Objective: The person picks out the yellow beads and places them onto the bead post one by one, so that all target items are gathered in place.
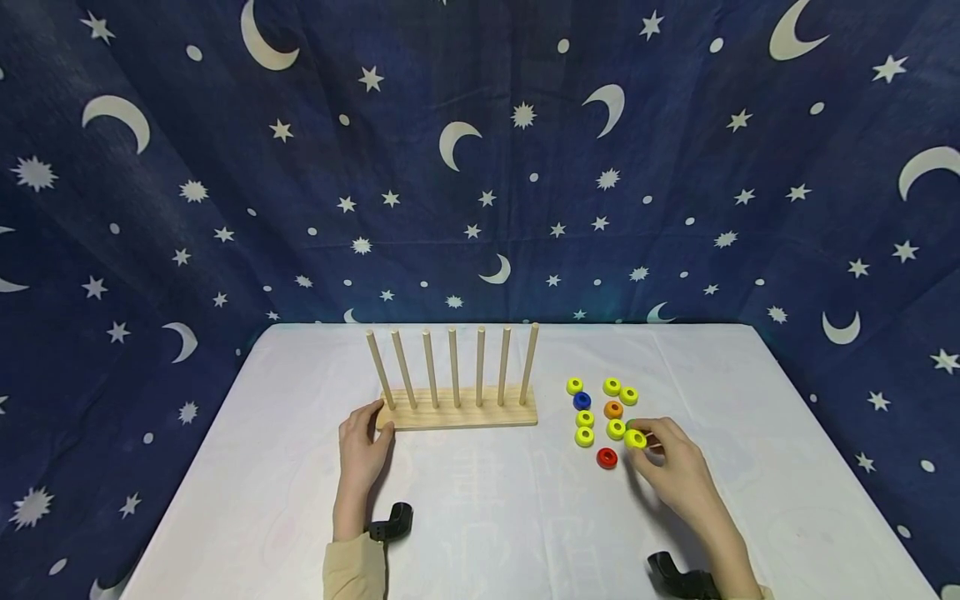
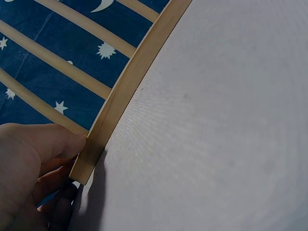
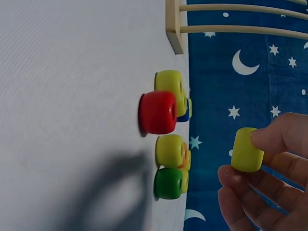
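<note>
A wooden peg stand [image 1: 465, 411] with a row of upright pegs stands on the white table. My left hand [image 1: 362, 446] grips the left end of its base, thumb on the front edge in the left wrist view [image 2: 62, 144]. Between thumb and fingers my right hand [image 1: 675, 467] pinches a yellow bead [image 3: 248, 150], raised off the table. Beneath and left of that hand lie a red bead [image 3: 158, 112], a green bead [image 3: 168, 183], a blue bead [image 1: 582, 401], an orange bead [image 1: 613, 409] and several yellow beads [image 1: 584, 437]. No beads sit on the pegs.
The white tabletop [image 1: 480, 517] reaches back to a dark blue curtain [image 1: 420, 167] printed with moons and stars. A black wrist device [image 1: 393, 522] is on the left wrist, and another black device [image 1: 678, 577] is on the right.
</note>
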`<state>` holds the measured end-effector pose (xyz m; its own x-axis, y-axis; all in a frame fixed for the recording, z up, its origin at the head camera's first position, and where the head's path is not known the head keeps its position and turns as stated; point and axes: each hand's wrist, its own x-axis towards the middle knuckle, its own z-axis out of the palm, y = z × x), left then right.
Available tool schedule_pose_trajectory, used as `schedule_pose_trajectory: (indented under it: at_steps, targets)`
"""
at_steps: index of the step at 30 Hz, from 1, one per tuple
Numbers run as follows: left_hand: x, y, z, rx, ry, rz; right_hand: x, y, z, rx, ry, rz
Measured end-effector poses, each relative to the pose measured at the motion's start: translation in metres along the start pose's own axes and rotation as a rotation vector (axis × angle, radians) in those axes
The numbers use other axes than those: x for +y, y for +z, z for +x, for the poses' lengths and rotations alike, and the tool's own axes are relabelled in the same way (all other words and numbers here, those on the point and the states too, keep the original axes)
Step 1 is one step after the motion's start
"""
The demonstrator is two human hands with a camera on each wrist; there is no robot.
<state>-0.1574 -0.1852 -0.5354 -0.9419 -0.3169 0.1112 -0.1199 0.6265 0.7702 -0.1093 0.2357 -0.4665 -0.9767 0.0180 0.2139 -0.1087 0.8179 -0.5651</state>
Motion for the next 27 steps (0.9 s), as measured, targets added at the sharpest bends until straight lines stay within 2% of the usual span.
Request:
schedule_pose_trajectory:
  at_steps: [12, 27]
  targets:
    - [0.000, 0.000, -0.001, 0.006, -0.005, 0.000, -0.012, -0.002, 0.000, 0.080, -0.072, -0.005]
    - [0.000, -0.001, 0.000, 0.002, 0.007, -0.013, -0.030, -0.003, 0.007, 0.129, -0.123, 0.037]
